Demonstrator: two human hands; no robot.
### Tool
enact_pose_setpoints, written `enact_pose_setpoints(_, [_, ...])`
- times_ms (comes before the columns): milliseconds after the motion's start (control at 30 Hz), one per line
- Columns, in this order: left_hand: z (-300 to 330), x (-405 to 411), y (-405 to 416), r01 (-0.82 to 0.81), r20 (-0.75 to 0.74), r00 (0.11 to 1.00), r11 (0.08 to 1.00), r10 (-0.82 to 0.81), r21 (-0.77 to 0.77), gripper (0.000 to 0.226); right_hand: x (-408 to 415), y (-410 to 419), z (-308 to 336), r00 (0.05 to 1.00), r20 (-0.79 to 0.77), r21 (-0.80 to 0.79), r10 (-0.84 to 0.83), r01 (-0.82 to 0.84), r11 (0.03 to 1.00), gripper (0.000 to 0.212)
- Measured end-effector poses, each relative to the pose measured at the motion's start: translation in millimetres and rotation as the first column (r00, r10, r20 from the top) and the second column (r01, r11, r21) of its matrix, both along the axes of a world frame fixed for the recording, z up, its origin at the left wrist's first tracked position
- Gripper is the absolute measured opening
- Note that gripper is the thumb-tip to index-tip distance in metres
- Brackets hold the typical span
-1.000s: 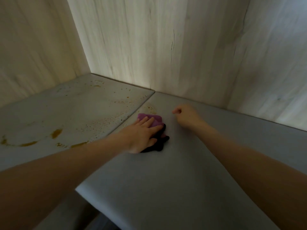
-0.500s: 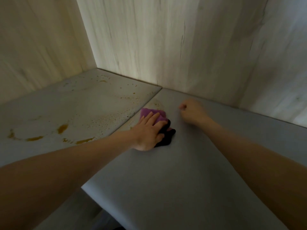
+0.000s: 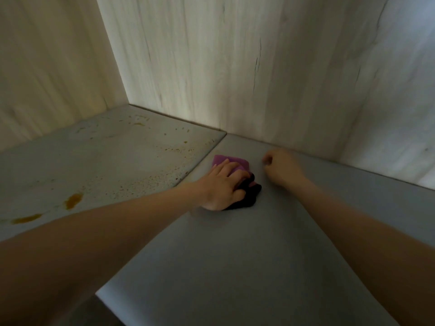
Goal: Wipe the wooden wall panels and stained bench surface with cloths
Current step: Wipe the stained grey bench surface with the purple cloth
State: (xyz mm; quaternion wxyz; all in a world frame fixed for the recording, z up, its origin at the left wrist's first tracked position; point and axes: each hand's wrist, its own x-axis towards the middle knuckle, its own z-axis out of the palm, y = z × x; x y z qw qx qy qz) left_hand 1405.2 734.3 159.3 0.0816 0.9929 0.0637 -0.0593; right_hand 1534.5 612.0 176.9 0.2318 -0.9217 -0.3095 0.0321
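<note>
My left hand (image 3: 221, 187) presses flat on a purple cloth (image 3: 231, 160) bunched with a black cloth (image 3: 249, 197), on the grey bench section (image 3: 235, 267) just right of the seam. My right hand (image 3: 282, 169) rests beside the cloths as a loose fist and holds nothing. The paler bench section (image 3: 106, 165) to the left carries orange-brown stains (image 3: 73, 200) and fine speckles. Pale wooden wall panels (image 3: 211, 67) rise behind the bench and along its left side (image 3: 47, 67).
The two bench sections meet at a seam (image 3: 200, 165) that runs to the back wall. The grey section's front corner (image 3: 101, 294) drops off to a dark floor at the lower left. A thin dark crack (image 3: 257, 60) marks the back panel.
My left hand has slid the cloths a little toward the back wall along the seam. My right hand has stayed curled in nearly the same spot.
</note>
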Motion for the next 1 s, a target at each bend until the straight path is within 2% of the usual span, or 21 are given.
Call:
enact_pose_setpoints(267, [7,74,27,-0.202,0.057,0.978,0.979,0.203,-0.023,0.059,8,10,-3,0.998,0.066,-0.040,-0.002,0.005,0.999,0.022])
enact_pose_setpoints(500, [0,54,35,-0.079,-0.024,0.997,0.997,0.079,0.004,0.060,2,13,-7,0.997,0.067,-0.034,0.046,-0.044,0.998,0.024])
enact_pose_setpoints(567, [0,58,39,-0.069,0.009,0.998,0.998,0.069,0.002,0.060,5,16,-5,0.997,0.075,-0.046,0.033,-0.030,0.998,0.025])
enact_pose_setpoints(700, [5,94,49,-0.148,0.077,0.985,0.986,0.154,-0.078,0.059,14,23,-9,0.994,0.106,-0.068,0.017,-0.009,0.998,0.020])
enact_pose_setpoints(800, [2,115,65,-0.214,0.073,0.971,0.967,0.226,-0.141,0.063,18,24,-7,0.993,0.113,-0.086,0.025,-0.015,0.996,0.021])
enact_pose_setpoints(1000, [8,109,59,-0.289,0.074,0.949,0.940,0.306,-0.183,0.066,6,23,-3,0.996,0.092,-0.099,0.008,0.001,0.995,0.017])
